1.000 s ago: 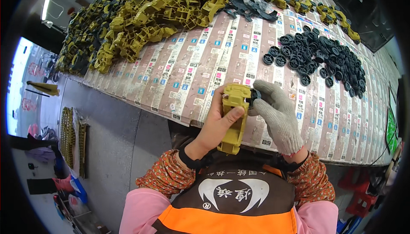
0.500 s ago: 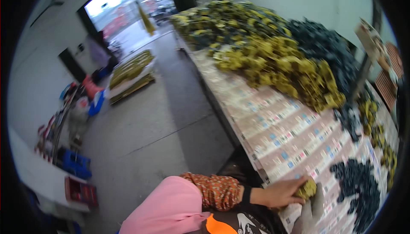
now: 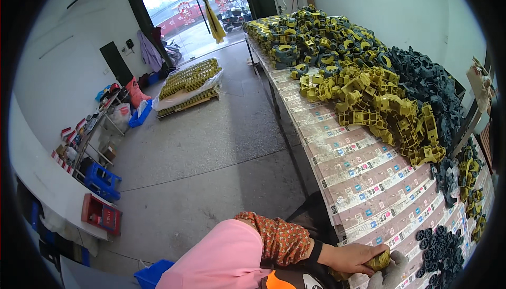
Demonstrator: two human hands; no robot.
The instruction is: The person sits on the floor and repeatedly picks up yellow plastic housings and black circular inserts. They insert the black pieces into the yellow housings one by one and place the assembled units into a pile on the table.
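Observation:
My left hand (image 3: 350, 258), bare below a patterned orange sleeve, is closed around an olive-yellow plastic part (image 3: 378, 261) over the near edge of the table. Against the part's right side, my right hand (image 3: 391, 277) in a grey glove has its fingers closed on it too. Much of the part is hidden by the fingers. Just right of my hands lies a cluster of small dark round plastic pieces (image 3: 440, 252). Farther up the table are a heap of yellow plastic brackets (image 3: 377, 102) and a heap of dark grey plastic parts (image 3: 429, 81).
The long table (image 3: 363, 183) is covered with printed sheeting. Joined yellow-and-dark parts (image 3: 311, 36) are piled at its far end. On the floor to the left stand a wrapped pallet of yellow parts (image 3: 190, 83), a blue stool (image 3: 101, 181) and a red box (image 3: 101, 214).
The view has shifted, so the room sits lower and to the right in the picture, and it is sharper. Both hands stay together at the yellow plastic part.

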